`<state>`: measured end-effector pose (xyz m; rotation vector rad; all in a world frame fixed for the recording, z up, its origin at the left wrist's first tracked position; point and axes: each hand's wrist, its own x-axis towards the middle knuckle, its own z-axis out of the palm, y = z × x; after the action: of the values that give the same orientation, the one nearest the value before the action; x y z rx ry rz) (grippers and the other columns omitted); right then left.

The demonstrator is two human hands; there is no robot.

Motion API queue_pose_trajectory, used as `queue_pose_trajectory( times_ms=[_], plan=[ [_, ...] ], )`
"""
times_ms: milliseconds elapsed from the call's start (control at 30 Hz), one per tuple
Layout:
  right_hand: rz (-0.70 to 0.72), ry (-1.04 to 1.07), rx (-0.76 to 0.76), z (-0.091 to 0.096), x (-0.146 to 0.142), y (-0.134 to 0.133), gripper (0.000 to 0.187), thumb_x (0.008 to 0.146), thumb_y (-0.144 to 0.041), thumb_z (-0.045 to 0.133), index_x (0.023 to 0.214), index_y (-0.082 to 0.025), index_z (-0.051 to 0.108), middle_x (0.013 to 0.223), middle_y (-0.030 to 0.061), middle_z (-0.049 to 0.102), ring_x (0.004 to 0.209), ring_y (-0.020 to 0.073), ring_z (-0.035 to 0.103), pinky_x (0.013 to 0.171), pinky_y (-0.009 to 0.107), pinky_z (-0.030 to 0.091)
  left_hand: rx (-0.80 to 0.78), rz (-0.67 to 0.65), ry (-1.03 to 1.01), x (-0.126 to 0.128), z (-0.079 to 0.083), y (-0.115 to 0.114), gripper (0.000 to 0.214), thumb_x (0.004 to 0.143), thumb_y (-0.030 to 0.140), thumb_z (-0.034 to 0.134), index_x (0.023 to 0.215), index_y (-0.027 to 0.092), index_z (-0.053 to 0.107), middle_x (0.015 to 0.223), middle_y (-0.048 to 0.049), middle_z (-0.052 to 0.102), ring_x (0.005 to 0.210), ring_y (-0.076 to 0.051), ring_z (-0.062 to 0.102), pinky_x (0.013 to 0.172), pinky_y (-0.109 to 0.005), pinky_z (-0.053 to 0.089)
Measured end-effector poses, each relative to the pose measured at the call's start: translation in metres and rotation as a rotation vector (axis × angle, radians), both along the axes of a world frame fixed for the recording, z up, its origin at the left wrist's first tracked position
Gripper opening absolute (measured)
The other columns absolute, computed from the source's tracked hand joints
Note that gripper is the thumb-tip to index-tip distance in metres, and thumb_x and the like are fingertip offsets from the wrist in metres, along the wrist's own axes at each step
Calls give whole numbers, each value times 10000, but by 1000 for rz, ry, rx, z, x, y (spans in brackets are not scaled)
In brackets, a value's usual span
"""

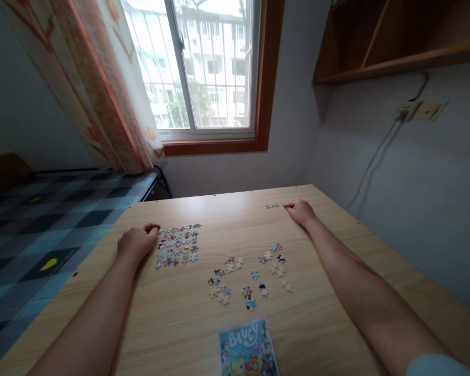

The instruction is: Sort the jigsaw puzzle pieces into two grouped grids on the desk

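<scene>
On the left of the table, rows of small jigsaw pieces (177,245) are laid out in a block. My left hand (138,243) rests at the block's far left corner, its fingers pinched on a puzzle piece at the end of the top row. Toward the far right edge, my right hand (301,212) pinches a small dark puzzle piece (284,206), mostly covered by the fingertips. Just left of it lies a short row of pieces (271,206). Loose pieces (254,273), some with the pale side up, are scattered across the middle.
A blue Bluey puzzle box (247,347) lies at the near edge of the wooden table (172,313). A bed with a checked cover (62,224) stands at the left. Beyond the table are a window (215,68) and a curtain (102,89); a power cord (372,162) hangs at right.
</scene>
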<state>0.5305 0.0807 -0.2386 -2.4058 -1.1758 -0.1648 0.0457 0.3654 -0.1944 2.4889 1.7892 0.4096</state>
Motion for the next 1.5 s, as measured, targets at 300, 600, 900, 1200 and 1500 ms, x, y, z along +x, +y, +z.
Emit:
queue_pose_trajectory(
  times_ms=[300,600,900,1200,1500],
  plan=[
    [-20,-57,-9,-3,-3,6,304,947,-377,569,1093,-262,810,1160,80,743,1129,255,629,1006,351,475,-9,-5,-23,0,-1,0,411,878,418,489,1111,255,786,1121,-120,759,1005,-338,679,826,-405,506],
    [40,-87,18,-9,-2,9,305,966,-386,550,1118,-293,798,1317,36,684,1225,256,570,1063,382,444,10,-23,-8,-1,-2,1,433,872,418,466,1108,247,785,1157,-121,747,1018,-343,672,812,-411,505],
    [30,-79,33,-8,-3,8,319,974,-386,540,1156,-295,786,1358,30,664,1257,252,567,1096,388,441,20,-21,-26,-1,-3,3,420,843,428,502,1086,253,797,1110,-119,759,970,-338,675,803,-403,520],
    [19,-65,15,-3,-6,6,330,989,-391,526,1193,-303,770,1385,29,646,1230,242,598,1087,373,451,16,-16,-43,-1,-1,0,395,847,418,520,1078,264,801,1104,-119,764,992,-341,679,811,-402,518],
    [13,-65,-3,-2,-9,5,306,980,-398,551,1153,-303,784,1379,34,650,1227,250,602,1098,389,438,-5,-2,-16,0,0,-1,421,846,421,504,1108,262,793,1129,-121,757,1002,-340,677,796,-395,513]
  ],
)
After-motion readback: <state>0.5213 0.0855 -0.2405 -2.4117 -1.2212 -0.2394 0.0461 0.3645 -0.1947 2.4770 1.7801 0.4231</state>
